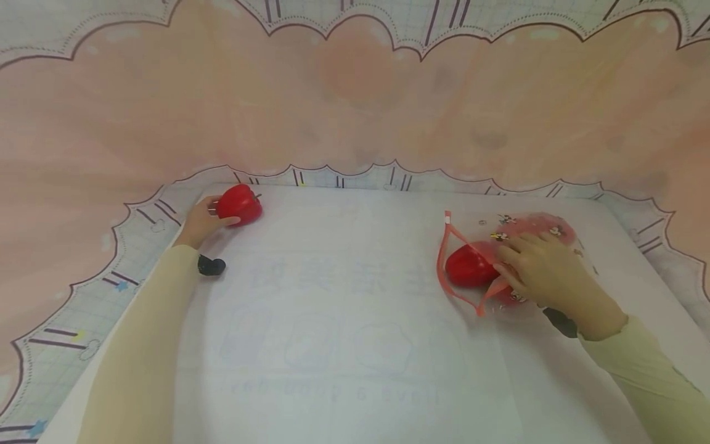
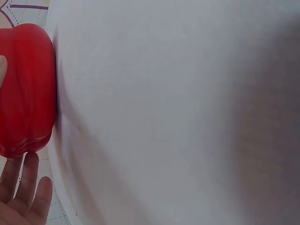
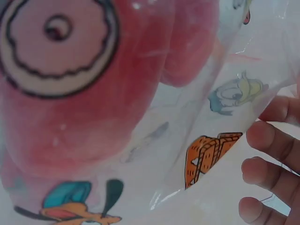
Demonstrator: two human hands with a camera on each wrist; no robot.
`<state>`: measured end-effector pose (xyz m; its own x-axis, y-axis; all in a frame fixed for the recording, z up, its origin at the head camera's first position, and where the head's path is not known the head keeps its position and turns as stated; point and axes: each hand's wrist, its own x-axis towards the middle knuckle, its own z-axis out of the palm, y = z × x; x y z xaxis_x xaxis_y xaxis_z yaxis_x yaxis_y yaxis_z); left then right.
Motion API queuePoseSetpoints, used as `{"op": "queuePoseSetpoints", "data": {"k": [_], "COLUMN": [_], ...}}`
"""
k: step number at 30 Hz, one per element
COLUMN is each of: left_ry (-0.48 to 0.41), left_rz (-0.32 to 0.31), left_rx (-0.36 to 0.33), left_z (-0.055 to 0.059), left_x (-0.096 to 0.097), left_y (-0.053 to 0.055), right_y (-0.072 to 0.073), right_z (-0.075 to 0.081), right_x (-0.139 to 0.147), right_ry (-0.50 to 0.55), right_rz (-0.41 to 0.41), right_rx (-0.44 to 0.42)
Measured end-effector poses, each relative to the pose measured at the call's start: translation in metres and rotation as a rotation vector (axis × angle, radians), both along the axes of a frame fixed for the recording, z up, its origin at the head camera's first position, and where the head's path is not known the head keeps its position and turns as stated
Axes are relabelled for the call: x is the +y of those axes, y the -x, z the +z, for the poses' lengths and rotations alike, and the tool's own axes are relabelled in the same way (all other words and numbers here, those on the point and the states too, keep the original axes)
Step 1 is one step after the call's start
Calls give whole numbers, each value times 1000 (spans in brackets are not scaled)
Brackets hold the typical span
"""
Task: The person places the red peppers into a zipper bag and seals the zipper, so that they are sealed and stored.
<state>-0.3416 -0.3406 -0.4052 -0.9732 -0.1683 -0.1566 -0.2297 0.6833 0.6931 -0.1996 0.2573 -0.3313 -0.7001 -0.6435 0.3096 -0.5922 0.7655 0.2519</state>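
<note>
At the far left, my left hand [image 1: 198, 225] grips a red bell pepper [image 1: 240, 205], its thumb along the near side and its stem pointing right. The left wrist view shows the pepper [image 2: 29, 89] close to the white surface, fingertips touching one end. On the right lies a clear plastic bag [image 1: 441, 264] with an orange rim and cartoon prints, its mouth facing left. Another red pepper [image 1: 469, 266] sits just inside that mouth. My right hand [image 1: 546, 274] pinches the upper film of the bag. More red rounded shapes show blurred through the film [image 3: 234, 93].
A white cloth [image 1: 344, 259] with faint printed outlines and lettering covers the table between the hands. Behind it and along the sides hangs a peach fabric [image 1: 355, 105] with scalloped borders. Black pieces sit by the left wrist [image 1: 212, 266] and right wrist [image 1: 560, 322].
</note>
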Motion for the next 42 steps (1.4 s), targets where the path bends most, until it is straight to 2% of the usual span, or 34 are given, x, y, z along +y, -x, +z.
{"op": "queuePoseSetpoints", "data": {"k": [6,11,15,19,22,28,34,42], "left_ry": [-8,-16,-31,-45,-44,-42,-40,-88], "left_rz": [28,39,53,72,68,25,-33,-143], "left_rx": [-13,-8,18,62,100,148,196,231], "left_z": [2,1,-1,-2,-1,8,11,16], "left_x": [5,7,7,8,12,29,50,80], "left_y": [-2,-4,-7,-9,-10,-15,-18,-23], "right_y": [0,0,1,3,4,6,7,7], "right_z": [-3,-4,-5,-6,-6,-8,-7,-6], "right_x": [0,-1,-1,-1,-1,0,0,0], "right_ry": [9,17,42,88,109,130,135,128], "right_rz": [41,30,36,75,94,116,115,106], "right_rx": [37,68,127,207,236,265,279,265]}}
